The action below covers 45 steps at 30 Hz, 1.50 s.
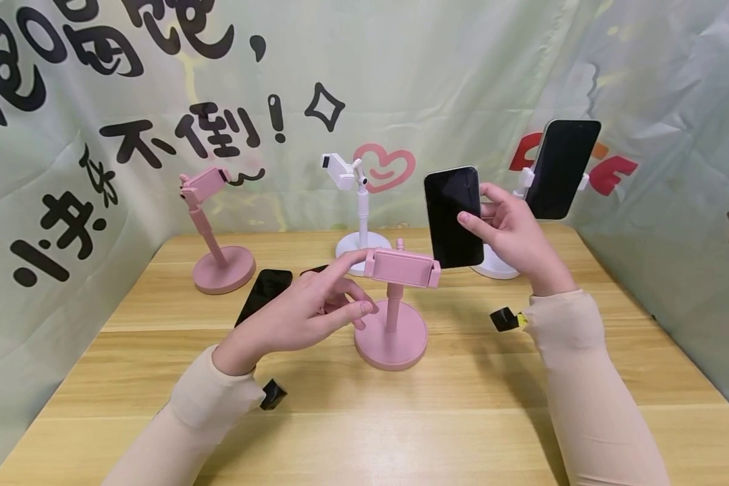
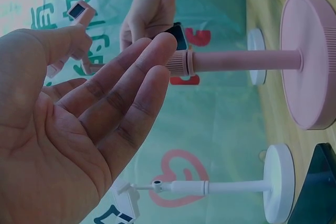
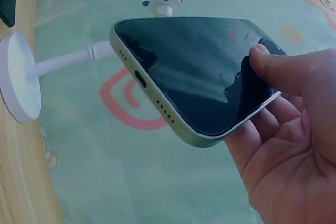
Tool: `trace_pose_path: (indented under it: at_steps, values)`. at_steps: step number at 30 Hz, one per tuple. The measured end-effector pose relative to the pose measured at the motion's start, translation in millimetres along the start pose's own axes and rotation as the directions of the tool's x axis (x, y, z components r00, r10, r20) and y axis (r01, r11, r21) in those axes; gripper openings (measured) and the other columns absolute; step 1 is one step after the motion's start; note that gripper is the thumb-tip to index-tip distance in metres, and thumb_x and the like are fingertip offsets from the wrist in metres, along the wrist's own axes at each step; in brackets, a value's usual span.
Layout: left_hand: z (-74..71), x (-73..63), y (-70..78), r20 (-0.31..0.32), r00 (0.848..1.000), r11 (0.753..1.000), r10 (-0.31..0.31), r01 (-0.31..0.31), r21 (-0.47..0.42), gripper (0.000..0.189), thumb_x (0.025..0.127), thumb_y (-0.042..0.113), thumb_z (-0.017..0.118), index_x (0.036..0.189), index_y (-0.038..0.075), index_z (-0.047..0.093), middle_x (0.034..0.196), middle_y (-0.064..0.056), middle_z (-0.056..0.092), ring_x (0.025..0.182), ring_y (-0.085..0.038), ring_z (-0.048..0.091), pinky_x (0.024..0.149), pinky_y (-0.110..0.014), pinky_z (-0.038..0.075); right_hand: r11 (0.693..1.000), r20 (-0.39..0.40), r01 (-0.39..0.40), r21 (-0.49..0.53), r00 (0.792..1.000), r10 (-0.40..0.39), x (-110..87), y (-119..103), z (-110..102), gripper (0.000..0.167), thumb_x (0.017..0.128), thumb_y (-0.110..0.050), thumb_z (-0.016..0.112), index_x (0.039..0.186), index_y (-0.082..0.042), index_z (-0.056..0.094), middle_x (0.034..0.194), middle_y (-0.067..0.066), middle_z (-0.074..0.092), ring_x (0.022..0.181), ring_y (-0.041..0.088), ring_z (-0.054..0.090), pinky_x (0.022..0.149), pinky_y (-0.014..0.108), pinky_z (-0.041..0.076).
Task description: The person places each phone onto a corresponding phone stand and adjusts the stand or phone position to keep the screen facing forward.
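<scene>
My right hand holds a smartphone above the table, with the thumb on its dark screen and the other fingers behind. In the right wrist view, the smartphone shows its pale edge with a charging port. My left hand has its fingers loosely extended beside a pink phone stand. Its index fingertip is right at the left end of the stand's clamp, which holds no phone. The left wrist view shows the palm of the left hand and the stand's pink post.
Another pink stand is at the back left and a white stand at the back middle. At the back right, a white stand bears a phone. A dark phone lies on the wooden table behind the left hand.
</scene>
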<state>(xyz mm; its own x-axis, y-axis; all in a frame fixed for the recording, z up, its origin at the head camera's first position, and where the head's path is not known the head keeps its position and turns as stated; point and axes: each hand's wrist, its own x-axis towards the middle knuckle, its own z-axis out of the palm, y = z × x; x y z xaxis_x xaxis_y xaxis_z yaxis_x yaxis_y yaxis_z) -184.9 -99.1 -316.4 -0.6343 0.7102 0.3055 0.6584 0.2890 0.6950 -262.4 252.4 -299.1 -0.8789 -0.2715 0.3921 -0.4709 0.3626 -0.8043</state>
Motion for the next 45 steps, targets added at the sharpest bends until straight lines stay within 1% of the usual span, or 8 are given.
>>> trace_pose_path:
  at_steps: [6, 10, 15, 26, 29, 32, 36, 45]
  values:
    - [1.2, -0.4, 2.2, -0.005, 1.000, 1.000, 0.017, -0.017, 0.002, 0.067, 0.108, 0.015, 0.067, 0.164, 0.019, 0.032, 0.104, 0.003, 0.081, 0.079, -0.002, 0.077, 0.069, -0.029, 0.064, 1.000, -0.052, 0.013, -0.010, 0.999, -0.013, -1.9, -5, -1, 0.039, 0.106, -0.014, 0.069, 0.143, -0.008, 0.059, 0.098, -0.017, 0.079, 0.079, 0.007, 0.071, 0.072, 0.017, 0.058]
    - [1.8, -0.7, 3.7, -0.009, 1.000, 1.000, 0.027, -0.027, 0.002, 0.066, 0.107, 0.014, 0.067, 0.164, 0.018, 0.033, 0.104, 0.002, 0.081, 0.080, -0.002, 0.076, 0.071, -0.029, 0.065, 0.995, -0.078, 0.055, 0.088, 0.996, -0.048, -2.4, -8, 0, 0.032, 0.105, -0.010, 0.069, 0.136, -0.010, 0.062, 0.096, -0.012, 0.079, 0.075, 0.009, 0.068, 0.067, 0.017, 0.055]
    - [1.6, -0.4, 6.1, -0.032, 0.999, 1.000, 0.029, -0.029, 0.008, 0.064, 0.108, 0.016, 0.067, 0.164, 0.020, 0.036, 0.106, 0.003, 0.081, 0.083, -0.003, 0.077, 0.073, -0.031, 0.065, 0.970, -0.113, 0.104, 0.218, 0.990, -0.081, -2.8, -13, 0, 0.031, 0.103, -0.006, 0.070, 0.133, -0.012, 0.064, 0.099, -0.008, 0.081, 0.079, 0.006, 0.074, 0.075, 0.017, 0.061]
    - [-0.1, -2.2, 13.0, -0.121, 0.992, 0.999, 0.039, -0.035, 0.040, 0.054, 0.108, 0.014, 0.066, 0.158, 0.020, 0.047, 0.107, 0.002, 0.081, 0.084, -0.002, 0.077, 0.074, -0.030, 0.065, 0.954, -0.224, 0.138, 0.265, 0.971, -0.079, -6.9, -27, 3, 0.035, 0.103, -0.008, 0.071, 0.137, -0.013, 0.064, 0.100, -0.006, 0.081, 0.078, 0.008, 0.074, 0.071, 0.018, 0.062]
    - [-0.1, -2.6, 13.8, -0.141, 0.989, 0.998, 0.041, -0.035, 0.045, 0.051, 0.108, 0.014, 0.066, 0.157, 0.021, 0.050, 0.105, 0.003, 0.081, 0.084, -0.002, 0.077, 0.073, -0.030, 0.065, 0.921, -0.240, 0.146, 0.361, 0.969, -0.060, -7.7, -32, 4, 0.037, 0.103, -0.006, 0.071, 0.138, -0.010, 0.062, 0.103, -0.001, 0.082, 0.080, 0.010, 0.076, 0.074, 0.020, 0.063]
    - [-0.4, -2.8, 14.2, -0.155, 0.987, 0.998, 0.040, -0.033, 0.048, 0.050, 0.108, 0.014, 0.066, 0.155, 0.021, 0.052, 0.103, 0.003, 0.081, 0.083, -0.002, 0.077, 0.071, -0.029, 0.064, 0.842, -0.253, 0.172, 0.511, 0.966, -0.044, -8.6, -38, 6, 0.037, 0.102, -0.002, 0.069, 0.138, -0.006, 0.059, 0.109, 0.006, 0.082, 0.088, 0.015, 0.081, 0.079, 0.028, 0.066]
    - [-0.4, -3.1, 14.7, -0.167, 0.985, 0.998, 0.046, -0.038, 0.050, 0.049, 0.107, 0.014, 0.067, 0.154, 0.020, 0.054, 0.101, 0.004, 0.081, 0.081, -0.002, 0.077, 0.068, -0.028, 0.063, 0.761, -0.292, 0.231, 0.606, 0.955, -0.057, -10.6, -47, 10, 0.034, 0.102, 0.004, 0.066, 0.134, -0.002, 0.058, 0.112, 0.011, 0.081, 0.094, 0.020, 0.083, 0.081, 0.034, 0.066]
    - [0.8, -2.7, 15.8, -0.195, 0.979, 0.998, 0.053, -0.045, 0.044, 0.043, 0.107, 0.013, 0.067, 0.149, 0.017, 0.058, 0.097, 0.002, 0.080, 0.076, -0.002, 0.075, 0.059, -0.028, 0.055, 0.670, -0.368, 0.333, 0.663, 0.925, -0.095, -22.9, -74, 19, 0.039, 0.101, 0.009, 0.063, 0.139, 0.001, 0.057, 0.120, 0.019, 0.077, 0.106, 0.027, 0.080, 0.089, 0.041, 0.066]
